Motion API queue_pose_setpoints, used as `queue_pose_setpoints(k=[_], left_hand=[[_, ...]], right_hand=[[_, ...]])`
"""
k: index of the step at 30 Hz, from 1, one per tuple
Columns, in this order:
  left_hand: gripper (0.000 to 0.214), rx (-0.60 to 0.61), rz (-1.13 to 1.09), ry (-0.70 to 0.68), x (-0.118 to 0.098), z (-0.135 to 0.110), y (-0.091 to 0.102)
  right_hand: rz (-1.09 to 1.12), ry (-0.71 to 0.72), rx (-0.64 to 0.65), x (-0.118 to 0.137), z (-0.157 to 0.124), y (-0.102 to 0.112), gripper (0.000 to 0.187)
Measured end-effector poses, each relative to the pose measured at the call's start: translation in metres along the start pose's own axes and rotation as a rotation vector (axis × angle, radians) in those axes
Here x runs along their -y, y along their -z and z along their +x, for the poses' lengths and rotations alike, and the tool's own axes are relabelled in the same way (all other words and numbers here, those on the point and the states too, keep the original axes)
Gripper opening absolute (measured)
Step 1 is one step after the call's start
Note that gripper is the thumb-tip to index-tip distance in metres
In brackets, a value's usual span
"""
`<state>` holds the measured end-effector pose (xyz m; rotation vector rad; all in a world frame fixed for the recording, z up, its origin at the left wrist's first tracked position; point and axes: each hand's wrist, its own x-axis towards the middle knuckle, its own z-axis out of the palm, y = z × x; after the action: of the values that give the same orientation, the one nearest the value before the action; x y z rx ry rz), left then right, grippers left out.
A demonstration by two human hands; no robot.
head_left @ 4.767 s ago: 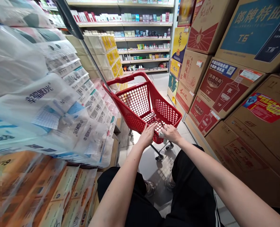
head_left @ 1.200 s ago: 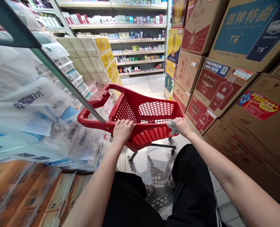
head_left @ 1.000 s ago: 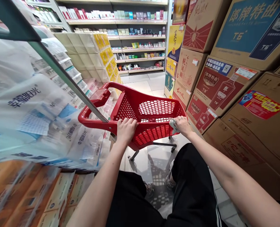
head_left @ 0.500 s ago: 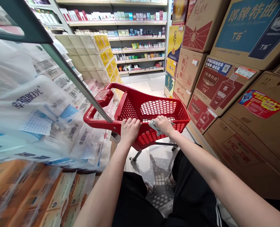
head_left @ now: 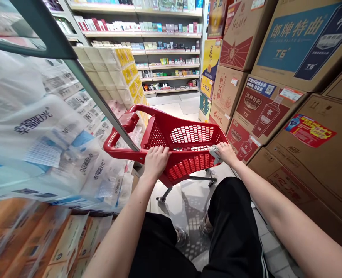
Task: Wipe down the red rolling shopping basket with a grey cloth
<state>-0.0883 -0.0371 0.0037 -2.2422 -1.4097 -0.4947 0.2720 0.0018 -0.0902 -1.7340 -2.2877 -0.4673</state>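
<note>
A red plastic shopping cart [head_left: 188, 135] stands on the tiled floor in front of my knees, its handle pointing left. My left hand [head_left: 155, 161] is closed over the cart's near rim. My right hand [head_left: 225, 152] presses a small grey cloth [head_left: 214, 153] against the rim at the cart's near right corner, fingers curled on the cloth. The basket looks empty inside.
Plastic-wrapped tissue packs [head_left: 43, 131] are stacked close on the left behind a slanted metal bar [head_left: 101, 104]. Cardboard liquor boxes [head_left: 275, 100] wall the right side. Shelves of goods [head_left: 165, 46] stand at the far end of the narrow aisle [head_left: 185, 108].
My right hand with the cloth slid left along the near rim, then back to the right corner. Earlier the cart was turned so its handle points left. My left hand kept holding the rim.
</note>
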Motion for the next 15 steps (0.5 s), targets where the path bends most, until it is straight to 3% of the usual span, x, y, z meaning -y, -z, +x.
queue_pose_setpoints(k=[4,7,9,12,15], left_hand=[[0.032,-0.021,0.079,0.068,0.013,-0.002,0.002],[0.031,-0.012,0.067,0.072,0.014,-0.001,0.002],[0.031,-0.012,0.058,0.069,0.011,-0.001,0.002],[0.032,-0.019,0.057,0.076,0.004,-0.001,0.004],[0.032,-0.024,0.031,0.068,-0.001,-0.003,0.008]], right_hand=[[0.029,0.024,0.011,-0.003,0.0,-0.002,0.027],[0.038,0.01,-0.009,0.012,0.003,0.001,0.029],[0.065,0.045,-0.03,0.039,0.012,0.007,0.03],[0.172,0.19,-0.064,0.103,0.036,0.019,0.03],[0.27,0.211,-0.15,0.164,0.057,0.032,0.029]])
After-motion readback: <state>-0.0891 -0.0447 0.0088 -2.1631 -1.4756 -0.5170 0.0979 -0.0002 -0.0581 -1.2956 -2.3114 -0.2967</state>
